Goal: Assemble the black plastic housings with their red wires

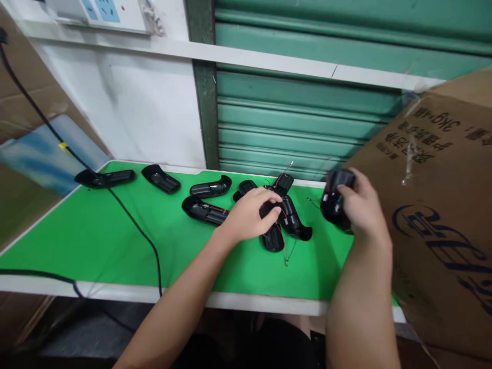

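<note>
My right hand (363, 205) grips a curved black plastic housing (334, 202) above the right end of the green table. Thin wires hang from that piece. Over a cluster of similar parts, my left hand (251, 212) has its thumb and fingers curled around a black housing (269, 209), which is partly hidden. Beside it lie another black housing (294, 220) with red wire and one (272, 240) whose wires trail onto the table. A longer housing (203, 210) reaches under my left wrist.
More black housings (160, 179) lie along the back of the green tabletop (177, 261). A black cable (130, 218) crosses its left side. A large cardboard box (434, 205) stands at the right. Behind are a green shutter (300, 113) and a socket strip (103, 15).
</note>
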Tool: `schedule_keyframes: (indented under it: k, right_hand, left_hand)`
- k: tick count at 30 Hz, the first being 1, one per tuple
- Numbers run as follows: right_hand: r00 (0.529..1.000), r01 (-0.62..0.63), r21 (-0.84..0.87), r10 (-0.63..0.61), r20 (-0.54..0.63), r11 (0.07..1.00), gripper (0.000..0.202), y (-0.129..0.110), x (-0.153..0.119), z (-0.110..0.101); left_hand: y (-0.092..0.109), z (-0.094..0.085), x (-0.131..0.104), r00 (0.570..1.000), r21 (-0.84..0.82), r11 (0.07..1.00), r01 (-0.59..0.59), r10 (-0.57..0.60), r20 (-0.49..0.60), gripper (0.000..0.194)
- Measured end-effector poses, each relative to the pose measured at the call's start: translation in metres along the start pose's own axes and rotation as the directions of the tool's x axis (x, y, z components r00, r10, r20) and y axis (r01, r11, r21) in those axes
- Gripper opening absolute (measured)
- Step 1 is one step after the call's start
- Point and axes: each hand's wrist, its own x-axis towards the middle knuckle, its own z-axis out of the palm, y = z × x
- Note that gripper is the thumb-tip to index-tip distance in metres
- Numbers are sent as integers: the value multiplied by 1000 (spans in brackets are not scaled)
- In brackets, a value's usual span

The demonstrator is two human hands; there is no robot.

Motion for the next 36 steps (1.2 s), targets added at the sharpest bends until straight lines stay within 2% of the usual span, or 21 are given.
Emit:
schedule_keyframes:
  k: [2,5,7,8,10,12,14,15,18,20,22,27,29,34,36]
  right_hand:
    - [982,63,-293,-7,187,954,64,4,-6,6]
    - [914,170,-542,74,399,823,66,-1,-17,17]
    - [886,199,-664,158,437,721,62,-6,-22,19]
    - [887,210,-712,176,426,670,59,-9,-23,19]
    - [916,242,-758,115,384,606,52,-15,-25,18]
    - [933,300,-722,-34,359,624,48,-21,-28,19]
    - [908,371,-640,-117,403,672,46,-27,-32,22]
    - [883,401,-604,-114,456,689,45,-30,-35,25]
    - [789,428,-558,7,614,711,38,-37,-42,35]
    - [759,395,-541,67,647,742,39,-39,-44,39]
    - [755,331,-490,85,651,807,42,-37,-42,41]
    - [733,132,-198,38,679,971,33,-24,-33,38]
    - [747,37,-75,22,665,996,36,-21,-30,37]
    - [865,-126,22,99,492,992,39,-23,-24,30]
    - [866,-225,72,165,472,972,37,-24,-21,23]
  left_hand:
    - [-1,5,-1,998,101,994,-30,25,52,20]
    - [-6,11,-3,995,223,974,-25,3,98,23]
    - [-10,13,-4,993,275,961,1,-34,114,29]
    - [-12,14,-4,991,291,957,20,-57,121,34]
    - [-14,15,-5,985,314,948,57,-104,136,44]
    - [-15,15,-6,979,339,938,77,-136,153,49]
    - [-15,14,-6,974,367,927,80,-150,168,47]
    - [-16,13,-7,973,379,922,78,-153,172,45]
    - [-16,11,-6,973,407,909,85,-164,163,44]
    - [-17,9,-5,973,419,903,97,-176,152,43]
    - [-17,7,-5,972,424,900,106,-184,148,41]
    - [-15,5,-5,971,411,905,111,-187,150,39]
    - [-14,5,-5,972,385,915,123,-189,137,36]
    - [-8,2,-2,975,279,940,199,-219,44,29]
    - [-7,1,-1,976,239,949,205,-217,25,25]
